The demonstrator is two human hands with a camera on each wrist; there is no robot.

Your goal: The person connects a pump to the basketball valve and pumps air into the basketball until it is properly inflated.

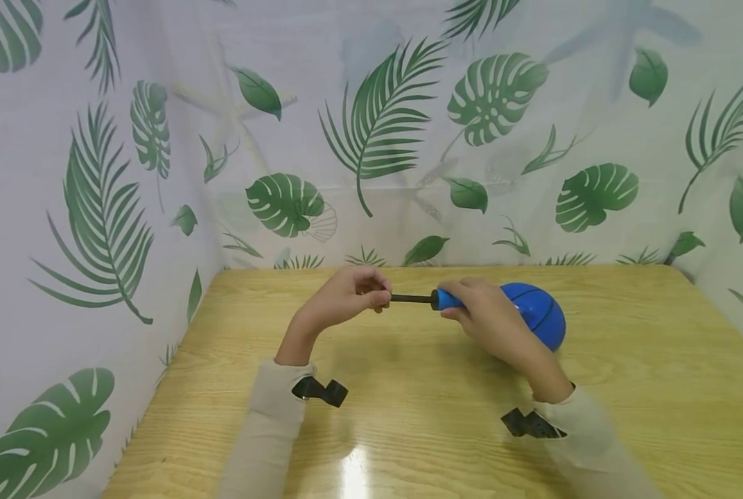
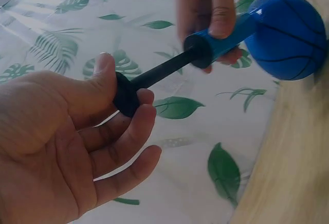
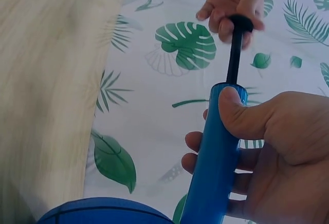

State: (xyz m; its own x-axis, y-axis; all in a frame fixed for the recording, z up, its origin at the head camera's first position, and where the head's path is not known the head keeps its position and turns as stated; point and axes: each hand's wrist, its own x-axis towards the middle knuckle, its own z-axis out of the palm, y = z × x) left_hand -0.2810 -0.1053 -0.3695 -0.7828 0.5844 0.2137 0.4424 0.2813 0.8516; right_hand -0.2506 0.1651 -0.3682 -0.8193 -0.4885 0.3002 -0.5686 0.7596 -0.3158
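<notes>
My right hand point(image 1: 486, 315) grips the blue barrel of a small hand pump point(image 3: 211, 152), fingers wrapped round it below the black collar. The black plunger rod point(image 2: 164, 71) is drawn out to the left. At its end, my left hand point(image 1: 345, 294) pinches the dark round handle point(image 2: 125, 94) between thumb and fingers. A blue ball point(image 1: 543, 315) with black basketball lines sits at the pump's far end, just beyond the right hand. The joint between pump and ball is hidden behind the right hand in the head view.
A wooden table point(image 1: 409, 430) lies under both hands. White cloth with green leaf prints point(image 1: 378, 125) hangs behind and at the sides. A black camera mount is strapped to each wrist, over pale sleeves point(image 1: 265, 430).
</notes>
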